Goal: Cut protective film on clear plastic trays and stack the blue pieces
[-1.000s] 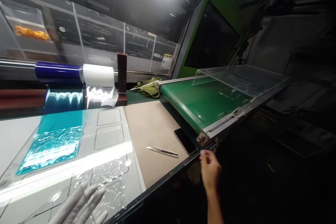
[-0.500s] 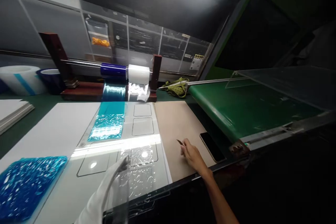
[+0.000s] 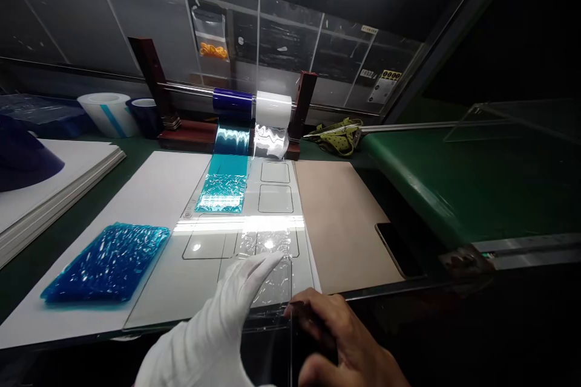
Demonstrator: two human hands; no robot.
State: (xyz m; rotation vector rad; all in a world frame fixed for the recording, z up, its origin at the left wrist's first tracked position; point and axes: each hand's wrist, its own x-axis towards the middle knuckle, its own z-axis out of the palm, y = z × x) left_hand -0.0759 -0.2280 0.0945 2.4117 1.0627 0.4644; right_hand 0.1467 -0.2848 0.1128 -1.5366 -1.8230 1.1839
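Pressing clear film (image 3: 272, 278), gloved left hand (image 3: 218, 326)

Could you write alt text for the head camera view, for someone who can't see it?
A white-gloved left hand presses on clear film at the near edge of a clear plate, with a bare right hand at the film's edge. Behind are blue and white film rolls on a rod.

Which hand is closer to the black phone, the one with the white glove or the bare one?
Right, the bare one. The right hand is at the table's front edge, below-left of the phone. The gloved left hand lies farther left on the clear film.
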